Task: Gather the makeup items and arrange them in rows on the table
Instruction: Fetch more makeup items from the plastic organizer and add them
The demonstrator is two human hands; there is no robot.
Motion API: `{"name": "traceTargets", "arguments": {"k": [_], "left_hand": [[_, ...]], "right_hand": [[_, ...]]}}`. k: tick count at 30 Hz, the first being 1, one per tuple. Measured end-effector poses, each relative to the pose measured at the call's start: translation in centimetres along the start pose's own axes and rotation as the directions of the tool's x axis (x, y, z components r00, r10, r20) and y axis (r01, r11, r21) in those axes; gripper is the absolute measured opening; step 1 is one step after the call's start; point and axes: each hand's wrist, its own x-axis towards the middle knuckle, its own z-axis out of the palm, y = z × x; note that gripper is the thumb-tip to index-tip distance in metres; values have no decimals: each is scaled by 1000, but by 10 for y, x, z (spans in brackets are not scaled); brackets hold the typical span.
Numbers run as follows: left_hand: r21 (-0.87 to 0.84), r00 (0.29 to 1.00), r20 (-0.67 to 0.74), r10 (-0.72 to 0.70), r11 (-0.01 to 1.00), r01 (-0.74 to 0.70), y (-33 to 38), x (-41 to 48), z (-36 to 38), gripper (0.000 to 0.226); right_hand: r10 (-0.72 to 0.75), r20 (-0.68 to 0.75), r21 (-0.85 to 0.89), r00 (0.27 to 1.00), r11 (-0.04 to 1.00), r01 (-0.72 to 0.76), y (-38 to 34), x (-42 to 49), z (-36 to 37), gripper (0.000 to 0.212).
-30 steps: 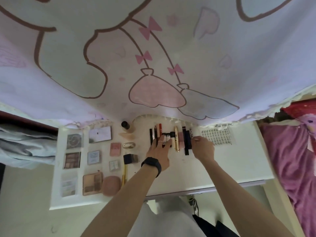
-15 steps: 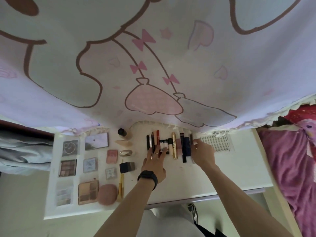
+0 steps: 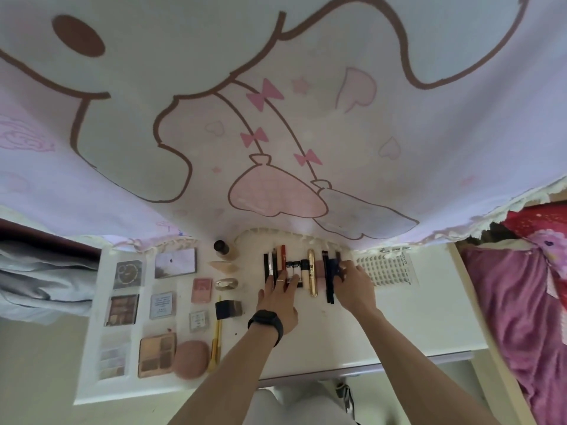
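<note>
Slim tubes and pencils (image 3: 282, 256) lie side by side, far-centre on the white counter (image 3: 414, 317) — hard, glossy cylinders, one gold tube (image 3: 312, 276) among black. The left hand (image 3: 277, 302) has its grip apart, straight fingers flat across the short tubes (image 3: 294, 267), judged to square their near ends. The right hand (image 3: 356, 286) has its grip clamped on the dark tube (image 3: 329, 280) at the row's right end — likely closing it up. Flat square palettes (image 3: 122, 309) sit ranked at left.
</note>
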Motion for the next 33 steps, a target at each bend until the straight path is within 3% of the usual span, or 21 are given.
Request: {"name": "traceTargets", "arguments": {"k": [5, 14, 17, 20, 23, 27, 30, 33], "left_hand": [[41, 996, -71, 49, 998, -47, 4, -1, -17, 65], [-107, 940, -321, 120, 981, -162, 0, -47, -80, 50], [-208, 881, -469, 67, 961, -184, -20, -79, -103, 45], [-320, 816, -572, -83, 939, -129, -60, -120, -120, 42], [-408, 718, -646, -261, 913, -35, -117, -169, -122, 41], [-532, 575, -639, -512, 833, 150, -210, -253, -94, 41], [-653, 446, -562, -697, 704, 277, -282, -334, -49, 37], [-776, 261, -473, -842, 538, 330, -341, -427, 10, 35]], "right_hand": [[-43, -21, 49, 999, 998, 44, 2, -16, -14, 34], [-211, -113, 167, 971, 959, 228, -38, -63, -51, 21], [-302, -155, 220, 941, 918, 330, -78, -88, -63, 17], [-430, -162, 246, 888, 854, 458, -132, -120, -65, 23], [-615, -108, 216, 781, 752, 622, -196, -159, -47, 27], [-817, 78, 93, 572, 577, 811, -281, -216, 16, 19], [-879, 247, 56, 409, 434, 899, -333, -279, 83, 21], [-922, 346, 97, 176, 222, 970, -368, -359, 155, 17]]}}
